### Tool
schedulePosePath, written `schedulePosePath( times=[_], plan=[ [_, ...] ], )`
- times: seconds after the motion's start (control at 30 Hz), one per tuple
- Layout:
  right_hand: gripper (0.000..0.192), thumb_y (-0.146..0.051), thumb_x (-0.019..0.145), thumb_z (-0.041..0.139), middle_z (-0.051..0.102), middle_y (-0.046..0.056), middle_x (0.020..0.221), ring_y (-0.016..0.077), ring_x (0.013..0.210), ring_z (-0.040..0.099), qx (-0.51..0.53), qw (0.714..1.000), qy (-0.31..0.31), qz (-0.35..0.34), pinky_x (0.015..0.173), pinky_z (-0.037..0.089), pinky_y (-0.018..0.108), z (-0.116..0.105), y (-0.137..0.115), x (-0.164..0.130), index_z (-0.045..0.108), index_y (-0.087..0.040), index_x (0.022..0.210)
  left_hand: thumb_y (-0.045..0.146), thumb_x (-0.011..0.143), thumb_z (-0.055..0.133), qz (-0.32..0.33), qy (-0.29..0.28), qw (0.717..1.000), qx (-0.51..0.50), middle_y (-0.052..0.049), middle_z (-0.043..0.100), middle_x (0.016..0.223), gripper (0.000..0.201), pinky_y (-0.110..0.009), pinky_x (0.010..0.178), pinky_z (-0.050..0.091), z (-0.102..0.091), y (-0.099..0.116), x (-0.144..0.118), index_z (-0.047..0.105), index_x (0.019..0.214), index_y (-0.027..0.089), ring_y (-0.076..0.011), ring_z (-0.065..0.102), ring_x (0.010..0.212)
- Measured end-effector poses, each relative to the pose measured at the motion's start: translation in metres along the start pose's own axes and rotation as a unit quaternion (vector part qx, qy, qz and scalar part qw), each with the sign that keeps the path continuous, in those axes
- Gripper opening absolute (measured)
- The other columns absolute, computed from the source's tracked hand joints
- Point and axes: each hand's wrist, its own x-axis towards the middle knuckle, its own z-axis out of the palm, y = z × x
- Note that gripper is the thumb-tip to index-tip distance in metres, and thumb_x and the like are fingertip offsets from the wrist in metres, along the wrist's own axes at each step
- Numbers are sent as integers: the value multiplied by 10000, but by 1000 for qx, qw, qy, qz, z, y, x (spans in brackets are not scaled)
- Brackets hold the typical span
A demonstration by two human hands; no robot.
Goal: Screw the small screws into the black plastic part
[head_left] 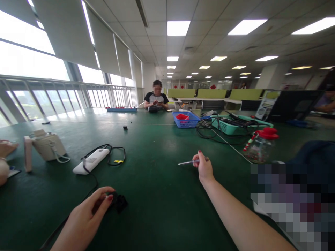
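Observation:
My right hand (204, 168) is closed round the handle of a small screwdriver (187, 162), held above the green table with its thin metal shaft pointing left. My left hand (92, 211) is closed, thumb and fingers pinching a small black block-like piece (120, 203) low over the tabletop. The fingers cover part of this piece, and its exact kind does not show. A black cord (92, 188) passes behind my left wrist. Beyond that hand lies a white elongated device (91, 161) with a black strap and a yellow tag.
On the green table (154, 181) stand a beige bag-like case (49, 144), a blue basket (185, 123), a green basket (230, 129) of cables and a red-lidded jar (261, 148). A small black piece (125, 128) lies mid-table. A person (156, 97) sits at the far end.

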Motion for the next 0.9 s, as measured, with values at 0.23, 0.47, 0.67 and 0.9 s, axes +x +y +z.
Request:
schedulePosePath(
  times=[0.23, 0.47, 0.67, 0.9],
  plan=[
    [515, -620, 819, 559, 474, -23, 459, 113, 445, 435, -10, 1000, -3, -13, 488, 376, 266, 2, -1, 0, 587, -192, 534, 570, 871, 462, 44, -21, 996, 76, -16, 752, 1011, 406, -280, 780, 553, 9, 4, 2, 708, 1035, 292, -231, 702, 915],
    [494, -572, 856, 546, 471, -26, 474, 112, 461, 435, -19, 999, -26, -15, 508, 374, 265, 2, 1, -1, 594, -191, 546, 558, 890, 447, 20, -63, 992, 106, -18, 732, 1007, 384, -307, 799, 506, 15, 12, 4, 696, 1018, 295, -224, 680, 918],
    [508, -585, 864, 531, 465, -26, 468, 116, 459, 438, -30, 998, -36, -33, 502, 359, 268, 0, 7, 2, 604, -190, 553, 545, 900, 434, 0, -99, 987, 124, -43, 711, 993, 384, -335, 783, 463, 15, 18, 9, 677, 1015, 271, -236, 656, 905],
    [506, -612, 832, 556, 470, -27, 467, 120, 456, 443, -36, 998, -43, -37, 499, 364, 272, 2, 6, 0, 606, -192, 555, 565, 864, 472, -23, -118, 978, 172, -45, 685, 879, 366, -353, 713, 439, 25, 36, 3, 628, 884, 235, -242, 647, 805]
  ],
)
